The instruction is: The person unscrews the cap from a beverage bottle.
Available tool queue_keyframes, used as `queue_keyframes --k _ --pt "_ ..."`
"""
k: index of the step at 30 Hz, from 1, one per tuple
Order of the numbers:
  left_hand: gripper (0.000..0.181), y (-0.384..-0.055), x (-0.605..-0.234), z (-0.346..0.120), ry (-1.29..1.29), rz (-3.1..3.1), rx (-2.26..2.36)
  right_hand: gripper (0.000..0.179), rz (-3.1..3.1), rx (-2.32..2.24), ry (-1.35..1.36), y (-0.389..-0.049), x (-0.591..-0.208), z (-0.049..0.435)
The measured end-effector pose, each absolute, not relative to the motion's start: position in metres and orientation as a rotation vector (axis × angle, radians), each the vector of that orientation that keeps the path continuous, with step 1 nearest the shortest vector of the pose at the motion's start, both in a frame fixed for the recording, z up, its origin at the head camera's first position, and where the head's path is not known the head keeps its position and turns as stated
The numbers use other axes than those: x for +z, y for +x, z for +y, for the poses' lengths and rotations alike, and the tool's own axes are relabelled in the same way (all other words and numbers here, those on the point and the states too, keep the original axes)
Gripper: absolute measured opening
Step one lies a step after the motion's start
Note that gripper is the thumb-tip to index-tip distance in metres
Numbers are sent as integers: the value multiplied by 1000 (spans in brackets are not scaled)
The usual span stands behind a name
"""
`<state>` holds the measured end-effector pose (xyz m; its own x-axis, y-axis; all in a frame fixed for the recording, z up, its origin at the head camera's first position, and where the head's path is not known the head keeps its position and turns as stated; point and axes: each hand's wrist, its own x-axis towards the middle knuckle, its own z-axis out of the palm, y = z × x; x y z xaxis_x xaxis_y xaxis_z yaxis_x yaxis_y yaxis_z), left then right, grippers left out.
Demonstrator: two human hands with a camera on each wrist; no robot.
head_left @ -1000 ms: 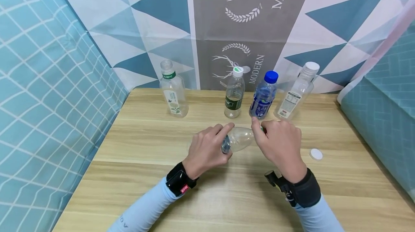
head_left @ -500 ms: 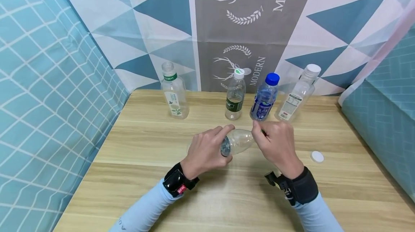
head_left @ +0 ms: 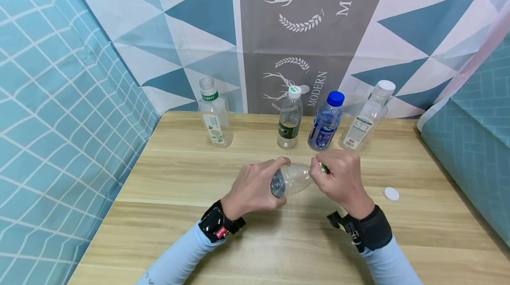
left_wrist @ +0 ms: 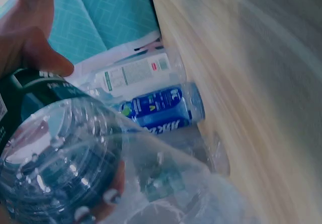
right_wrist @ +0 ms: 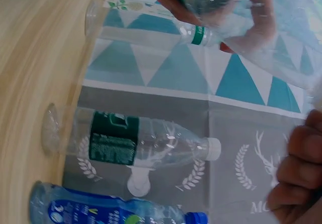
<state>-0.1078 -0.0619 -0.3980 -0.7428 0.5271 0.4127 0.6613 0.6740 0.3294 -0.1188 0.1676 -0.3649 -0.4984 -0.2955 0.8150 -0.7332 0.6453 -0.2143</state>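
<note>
Clear bottle is in both hands, on its side above the table, neck toward the right. Left hand is wrapped around its body, thumb and fingers on opposite sides. Right hand is curled around the neck end, thumb along it; a bit of green and white shows past the thumb. Left wrist view: dark green label on the held bottle, droplets on the plastic. Four more bottles stand upright in a row at the back edge: green-banded bottle well apart on the left, then green-labelled bottle with white cap, blue-labelled bottle with blue cap just beside it, and white-capped bottle with a white label at the right end. Loose white cap lies flat on the table, right of the right hand. Patterned cloth hangs behind the row. Both sleeves are light blue, black straps on both wrists.
</note>
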Motion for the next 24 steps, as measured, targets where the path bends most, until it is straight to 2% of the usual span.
queue_keyframes --k 3,8,12,18,24 --pt "80 -108 -399 -62 -894 -2571 -558 47 -2245 698 716 -114 -362 169" --pt "73 -108 -401 -61 -800 -2470 -328 67 -2631 766 360 -104 -355 165" --pt "70 -107 -401 -61 -762 -2424 -238 72 -2775 797 177 -101 -351 162" --pt "70 -107 -401 -60 -767 -2421 -204 70 -2768 775 182 -102 -352 162" --pt "79 -107 -398 -63 -843 -2542 -410 62 -2566 753 368 -104 -358 163"
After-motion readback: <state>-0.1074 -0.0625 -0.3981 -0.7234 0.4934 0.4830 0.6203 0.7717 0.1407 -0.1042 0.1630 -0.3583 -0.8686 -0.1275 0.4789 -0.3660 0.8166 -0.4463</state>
